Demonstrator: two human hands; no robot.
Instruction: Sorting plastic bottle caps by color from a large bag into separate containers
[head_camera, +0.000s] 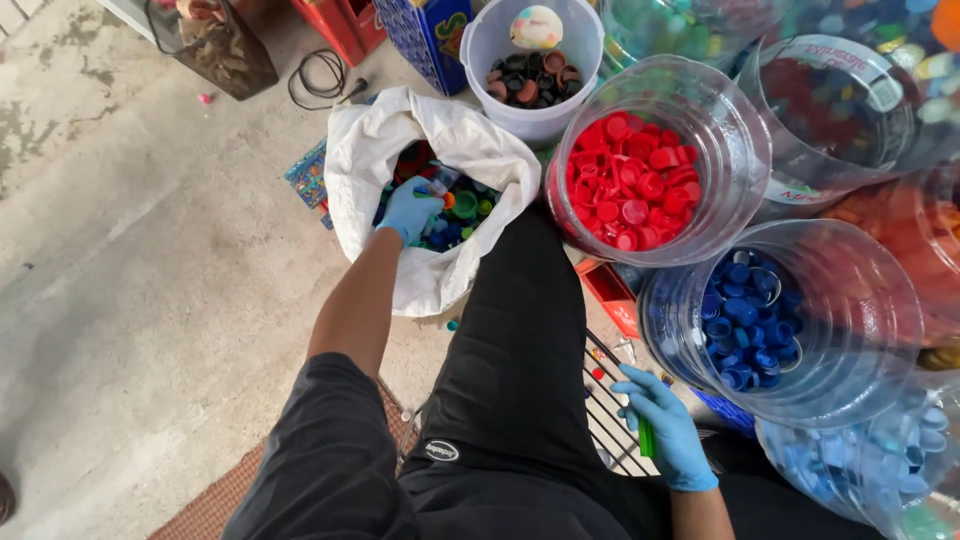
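Left hand: your left hand (410, 210), in a blue glove, is inside the mouth of the white sack (385, 150); the fingers are curled down onto the mixed bottle caps (462, 208), but I cannot tell if they already hold one.
Right hand: your right hand (665, 425), also in a blue glove, is low beside your right leg; the fingers are closed around a small green piece (646, 436), which looks like a cap seen from the edge.
Mixed caps: they lie in the sack, directly under and just right of the left hand; green, blue, red and orange ones show.
Red caps: the clear jar of red caps (630, 185) stands right of the left hand, just beside the sack.
Blue caps: the clear jar of blue caps (750, 320) is above the right hand, very near to it.
Dark caps: the white bucket of dark caps (530, 75) is beyond the sack, far side of the left hand.
Floor: the sack and the jars rest on the concrete floor (150, 260).
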